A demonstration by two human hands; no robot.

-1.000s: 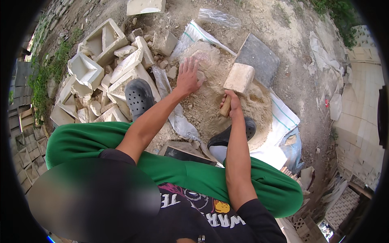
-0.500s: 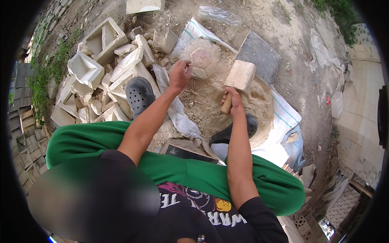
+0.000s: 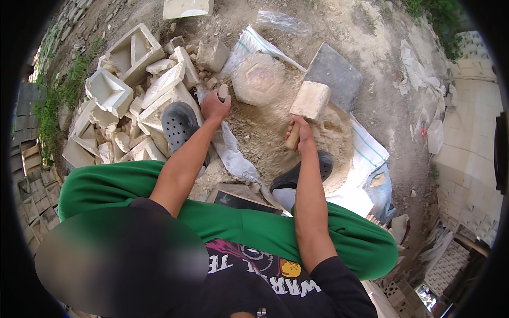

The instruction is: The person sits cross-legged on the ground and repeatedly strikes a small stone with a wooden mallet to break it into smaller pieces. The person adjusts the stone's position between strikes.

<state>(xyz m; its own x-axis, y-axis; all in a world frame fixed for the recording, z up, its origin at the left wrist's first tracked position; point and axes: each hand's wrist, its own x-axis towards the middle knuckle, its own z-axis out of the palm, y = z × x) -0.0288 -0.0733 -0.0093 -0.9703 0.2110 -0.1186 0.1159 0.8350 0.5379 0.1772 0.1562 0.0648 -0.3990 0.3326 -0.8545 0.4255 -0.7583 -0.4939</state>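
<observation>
My left hand (image 3: 215,107) is closed around a small pale plaster chunk (image 3: 223,91), beside the rubble by my left shoe. In my right hand (image 3: 302,133) is the wooden handle of a mallet (image 3: 310,99); its big pale block head rests over the crushed powder (image 3: 339,143). Between the hands and a little farther off sits a rounded, dusty stone block (image 3: 258,79) with a pinkish top. Powder and crumbs lie around it on a white woven sack (image 3: 366,139).
Broken pale moulds (image 3: 132,53) and chunks pile up at the left. A dark grey slab (image 3: 339,74) lies behind the mallet. Clear plastic (image 3: 283,22) is on the dirt at the back. My dark clogs (image 3: 180,123) flank the work area; a dark-faced board (image 3: 246,201) lies near me.
My left hand has moved left and nearer, away from the stone block, whose top now shows fully. The pale chunk in it has come into view. My right hand keeps the mallet in place.
</observation>
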